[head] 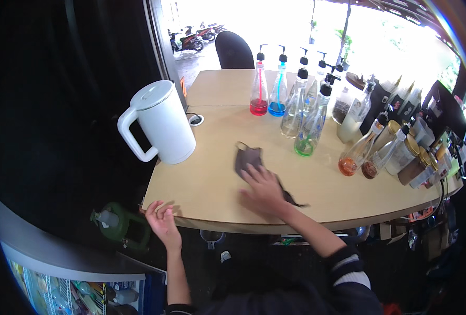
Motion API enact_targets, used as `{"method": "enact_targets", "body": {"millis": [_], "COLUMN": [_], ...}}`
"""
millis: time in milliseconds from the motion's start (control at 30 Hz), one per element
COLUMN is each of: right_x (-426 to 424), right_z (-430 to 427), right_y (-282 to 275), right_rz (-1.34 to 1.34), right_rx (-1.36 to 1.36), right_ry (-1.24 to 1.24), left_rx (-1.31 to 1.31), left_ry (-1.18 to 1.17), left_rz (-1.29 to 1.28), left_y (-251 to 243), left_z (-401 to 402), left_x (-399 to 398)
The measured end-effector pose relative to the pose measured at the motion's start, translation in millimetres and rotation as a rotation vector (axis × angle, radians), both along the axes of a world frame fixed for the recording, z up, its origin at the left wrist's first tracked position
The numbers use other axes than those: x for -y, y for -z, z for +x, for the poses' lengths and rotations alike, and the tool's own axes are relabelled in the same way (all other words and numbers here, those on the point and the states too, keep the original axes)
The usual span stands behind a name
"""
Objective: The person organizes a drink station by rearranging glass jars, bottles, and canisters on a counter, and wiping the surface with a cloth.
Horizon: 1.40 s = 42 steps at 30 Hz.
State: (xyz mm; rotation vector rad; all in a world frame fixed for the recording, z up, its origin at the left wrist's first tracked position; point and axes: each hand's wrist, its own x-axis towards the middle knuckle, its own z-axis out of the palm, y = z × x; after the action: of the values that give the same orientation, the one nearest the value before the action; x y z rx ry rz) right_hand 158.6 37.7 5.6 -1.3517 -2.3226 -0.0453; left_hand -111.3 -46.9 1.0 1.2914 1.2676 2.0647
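Observation:
My right hand (pixel 263 193) lies over a dark grey-brown cloth (pixel 249 159) on the light wooden table (pixel 209 193), fingers spread on its lower part. A dark strip of the cloth trails from under the hand toward the lower right. The hand is slightly blurred. At the table's near left edge, my left hand (pixel 164 224) is raised palm up with curled, parted fingers and nothing in it. A white electric kettle (pixel 164 122) stands at the table's left side. Beyond the cloth are glass pump bottles, one with red liquid (pixel 259 106), one with blue (pixel 277 108) and one with green (pixel 305 147).
On the right stand pump bottles with orange (pixel 348 166) and brown liquid (pixel 370 169), and gold-lidded jars (pixel 404 155). A cable hole (pixel 196 120) sits beside the kettle. A green gas cylinder (pixel 119 224) is on the floor at left, near a glass-fronted fridge (pixel 79 271). A black chair (pixel 235 51) stands behind the table.

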Motion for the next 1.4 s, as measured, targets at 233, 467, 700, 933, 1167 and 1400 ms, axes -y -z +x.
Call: {"method": "enact_targets", "body": {"millis": [233, 467, 700, 933, 1167, 1400], "right_x": [24.0, 61.6, 111.6, 182.5, 243.6, 223.5], "right_z": [-197.9, -133.8, 95.9, 325.1, 419.0, 339.3], "right_y": [-5.6, 29.1, 8.1, 12.6, -12.2, -95.1], "right_rz": [-0.048, 0.127, 0.157, 0.250, -0.034, 0.362], "right_rx": [0.115, 0.159, -0.086, -0.160, -0.022, -0.602], "right_ry": [-0.411, -0.374, 0.056, 0.641, 1.255, 0.627], "left_rx": [-0.014, 0.056, 0.018, 0.056, -0.059, -0.145], "left_ry": [-0.130, 0.020, 0.322, 0.627, 0.932, 1.028], "left_rz": [0.048, 0.090, 0.099, 0.091, -0.002, -0.031], "left_y": [5.6, -5.5, -1.4, -6.7, -10.7, -25.4], "left_z": [-6.5, 60.5, 154.1, 244.0, 296.8, 294.4], "left_x": [26.0, 11.8, 2.0, 5.5, 16.9, 10.9]}}
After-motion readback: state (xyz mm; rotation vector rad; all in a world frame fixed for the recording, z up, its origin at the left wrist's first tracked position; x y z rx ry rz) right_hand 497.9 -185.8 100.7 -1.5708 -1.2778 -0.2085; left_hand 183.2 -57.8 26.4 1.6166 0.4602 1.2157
